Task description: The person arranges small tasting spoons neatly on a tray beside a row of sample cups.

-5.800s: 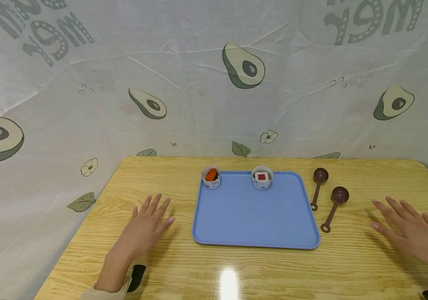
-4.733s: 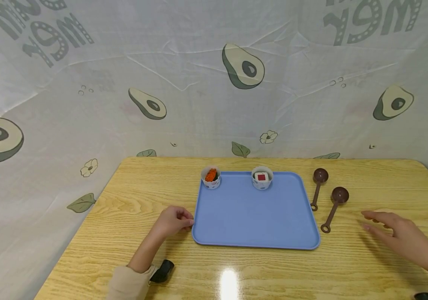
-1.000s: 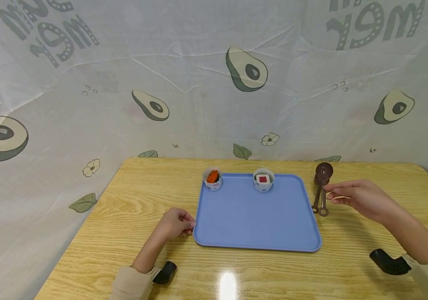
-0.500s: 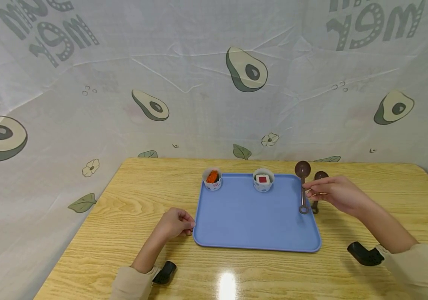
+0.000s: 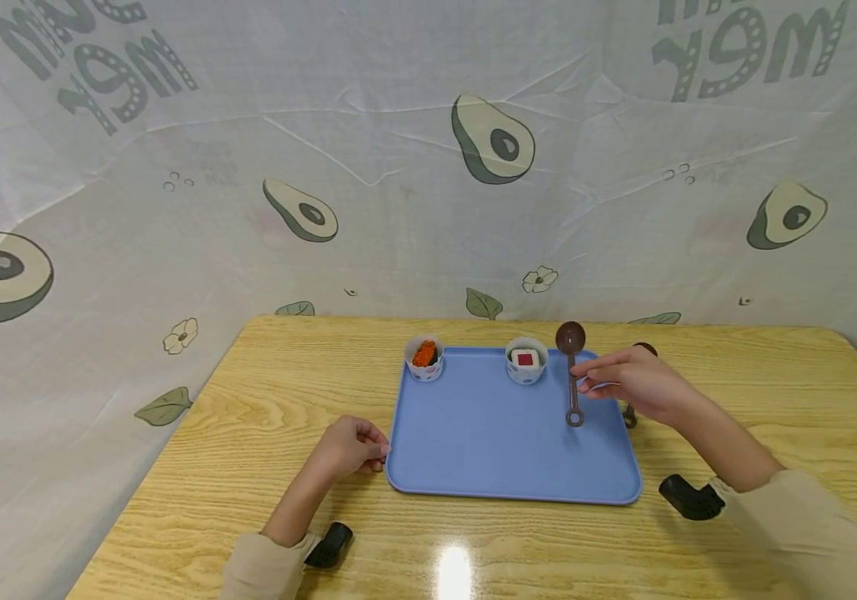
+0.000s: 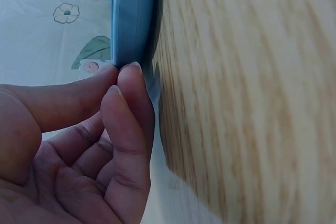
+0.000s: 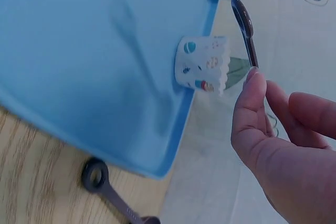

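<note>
My right hand [image 5: 638, 383] pinches the handle of a dark brown long-handled scoop [image 5: 570, 338], holding it over the right part of the blue tray [image 5: 496, 450]. In the right wrist view, this scoop [image 7: 243, 18] is raised above the tray and casts a shadow on it. At the tray's left edge my left hand [image 5: 352, 446] pinches the rim between thumb and fingers; the left wrist view shows the fingertips on the tray rim [image 6: 134, 19]. A second brown scoop [image 5: 630, 417] lies on the table right of the tray, partly hidden behind my right hand.
Two patterned paper cups stand at the tray's back edge. The left cup [image 5: 425, 372] holds an orange-topped sushi piece [image 5: 424, 353]; the right cup [image 5: 525, 377] holds a white piece with a red square [image 5: 525, 359]. A printed cloth [image 5: 398, 208] hangs behind the wooden table [image 5: 308, 358].
My left hand has come to the tray's left rim and stayed there. My right hand has picked up the nearer scoop and carried it left, past the other scoop, over the tray.
</note>
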### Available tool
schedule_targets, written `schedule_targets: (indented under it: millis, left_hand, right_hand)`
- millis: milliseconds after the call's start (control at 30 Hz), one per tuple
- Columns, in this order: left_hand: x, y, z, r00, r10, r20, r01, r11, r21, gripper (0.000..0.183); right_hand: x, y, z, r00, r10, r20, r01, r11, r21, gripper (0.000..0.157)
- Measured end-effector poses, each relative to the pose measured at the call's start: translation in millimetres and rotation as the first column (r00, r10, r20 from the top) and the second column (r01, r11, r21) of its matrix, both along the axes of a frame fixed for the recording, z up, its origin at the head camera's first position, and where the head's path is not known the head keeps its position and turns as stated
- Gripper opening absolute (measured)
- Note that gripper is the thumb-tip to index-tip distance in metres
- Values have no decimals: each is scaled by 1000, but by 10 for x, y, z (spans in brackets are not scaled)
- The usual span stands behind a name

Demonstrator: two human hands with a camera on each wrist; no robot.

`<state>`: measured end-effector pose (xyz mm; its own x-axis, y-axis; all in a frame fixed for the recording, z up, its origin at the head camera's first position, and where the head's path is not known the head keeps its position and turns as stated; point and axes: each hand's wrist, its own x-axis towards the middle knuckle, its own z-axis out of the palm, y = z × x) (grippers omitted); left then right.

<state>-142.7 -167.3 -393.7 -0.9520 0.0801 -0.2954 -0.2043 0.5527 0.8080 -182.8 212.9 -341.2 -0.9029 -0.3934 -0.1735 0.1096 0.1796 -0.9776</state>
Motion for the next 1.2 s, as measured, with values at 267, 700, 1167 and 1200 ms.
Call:
schedule_targets:
  millis: [267,700,1167,1200]
  left_hand:
    - [-5,-2,1,1000,-9,-1,9,1000,-1,6]
    - [-8,1,-1,1000,-5,-3,5,1000,-11,7]
    - [-13,-6,1,1000,-17,-5,17,1000,-10,7]
    - [-16,-6,-2,1000,-18,-5,18,1000,-12,7]
  right_hand:
    - [-24,-203,18,1000,-11,18,10,998,63,33]
    - [-125,-512,-21,999,13,46,-15,999,45,30]
    - [-214,-925,-116,997,32,69,-36,997,65,30]
    - [-221,-950,-128,997,30,74,-35,997,70,30]
